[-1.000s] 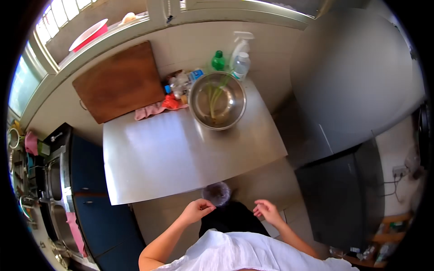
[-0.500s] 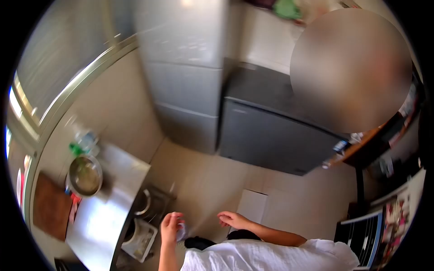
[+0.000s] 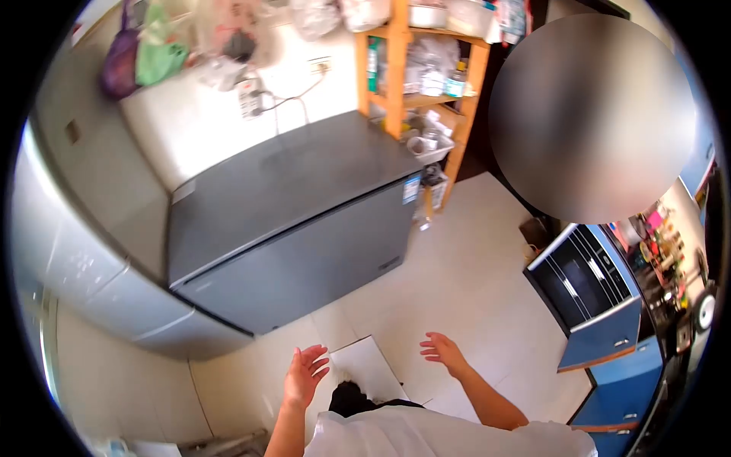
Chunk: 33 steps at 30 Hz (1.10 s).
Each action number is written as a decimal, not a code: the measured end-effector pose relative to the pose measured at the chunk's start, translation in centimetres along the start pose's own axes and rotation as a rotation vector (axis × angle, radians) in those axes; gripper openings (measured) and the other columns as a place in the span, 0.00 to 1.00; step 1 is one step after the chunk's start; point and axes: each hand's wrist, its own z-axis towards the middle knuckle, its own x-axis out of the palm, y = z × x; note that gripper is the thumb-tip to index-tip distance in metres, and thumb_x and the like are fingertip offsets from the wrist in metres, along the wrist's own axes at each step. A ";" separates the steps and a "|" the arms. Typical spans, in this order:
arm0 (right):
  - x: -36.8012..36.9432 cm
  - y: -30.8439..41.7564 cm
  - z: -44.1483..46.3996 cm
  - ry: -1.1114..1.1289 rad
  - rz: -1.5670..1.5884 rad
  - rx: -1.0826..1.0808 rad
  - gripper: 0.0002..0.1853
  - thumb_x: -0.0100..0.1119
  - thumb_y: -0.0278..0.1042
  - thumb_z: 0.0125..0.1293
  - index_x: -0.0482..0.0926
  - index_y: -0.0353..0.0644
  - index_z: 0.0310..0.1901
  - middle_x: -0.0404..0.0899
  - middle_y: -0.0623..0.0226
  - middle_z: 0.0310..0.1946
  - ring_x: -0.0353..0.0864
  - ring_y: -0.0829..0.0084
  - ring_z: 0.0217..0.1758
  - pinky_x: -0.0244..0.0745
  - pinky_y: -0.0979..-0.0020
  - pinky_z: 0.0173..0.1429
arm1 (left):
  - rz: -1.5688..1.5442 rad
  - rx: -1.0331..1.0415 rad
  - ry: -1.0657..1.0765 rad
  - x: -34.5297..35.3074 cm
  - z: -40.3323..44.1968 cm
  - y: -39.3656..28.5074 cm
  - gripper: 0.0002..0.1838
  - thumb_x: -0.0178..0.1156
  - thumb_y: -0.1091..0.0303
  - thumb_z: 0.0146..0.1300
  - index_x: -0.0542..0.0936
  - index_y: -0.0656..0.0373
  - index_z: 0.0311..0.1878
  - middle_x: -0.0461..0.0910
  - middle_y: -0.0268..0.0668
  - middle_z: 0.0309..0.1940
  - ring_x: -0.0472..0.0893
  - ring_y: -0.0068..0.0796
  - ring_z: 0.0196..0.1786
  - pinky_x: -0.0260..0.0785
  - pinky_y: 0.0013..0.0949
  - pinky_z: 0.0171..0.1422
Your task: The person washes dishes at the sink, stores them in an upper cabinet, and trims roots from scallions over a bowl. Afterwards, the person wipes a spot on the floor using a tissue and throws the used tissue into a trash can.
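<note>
My left hand [image 3: 305,374] is held out in front of my body, fingers apart, with nothing in it. To its right, my right hand [image 3: 443,353] hovers over the floor, also open and holding nothing. Between and below the hands a flat white panel [image 3: 371,364] lies on the floor by my feet. Ahead of both hands stands a grey chest freezer [image 3: 304,266] with its lid down. Neither hand touches anything.
A silver refrigerator [image 3: 91,259] stands at the left. Beyond the freezer's right end is a wooden shelf rack [image 3: 396,68] with bottles and baskets. Bags [image 3: 161,61] hang on the wall. Blue cabinets [image 3: 620,381] and a black built-in appliance [image 3: 582,274] are at the right.
My view has swung right; the metal counter with the bowl has left sight, and the shelf rack and blue cabinets have come in. Both hands' fingers are now more spread.
</note>
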 end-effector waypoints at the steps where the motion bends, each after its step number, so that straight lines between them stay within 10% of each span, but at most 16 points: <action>1: -0.3 0.4 0.2 -0.028 0.033 -0.005 0.25 0.41 0.51 0.67 0.64 0.40 0.57 0.74 0.60 0.47 0.76 0.70 0.44 0.71 0.70 0.47 | 0.002 -0.047 0.028 1.1 2.2 -0.2 0.28 0.37 0.44 0.66 0.70 0.59 0.52 0.71 0.39 0.52 0.69 0.35 0.51 0.61 0.37 0.57; 23: -18.1 10.6 15.9 -0.678 0.437 0.090 0.24 0.42 0.48 0.66 0.64 0.37 0.55 0.75 0.55 0.42 0.79 0.67 0.36 0.75 0.69 0.40 | 0.243 -0.519 0.672 34.9 46.5 -2.1 0.25 0.40 0.46 0.66 0.73 0.56 0.51 0.73 0.35 0.50 0.71 0.28 0.49 0.62 0.32 0.55; 33: -41.4 20.6 28.7 -0.679 0.357 -0.064 0.24 0.41 0.50 0.67 0.66 0.38 0.54 0.76 0.57 0.39 0.79 0.71 0.33 0.73 0.73 0.36 | 0.168 -0.643 0.641 53.7 56.6 5.9 0.24 0.39 0.48 0.67 0.73 0.57 0.50 0.74 0.34 0.48 0.73 0.26 0.46 0.65 0.30 0.53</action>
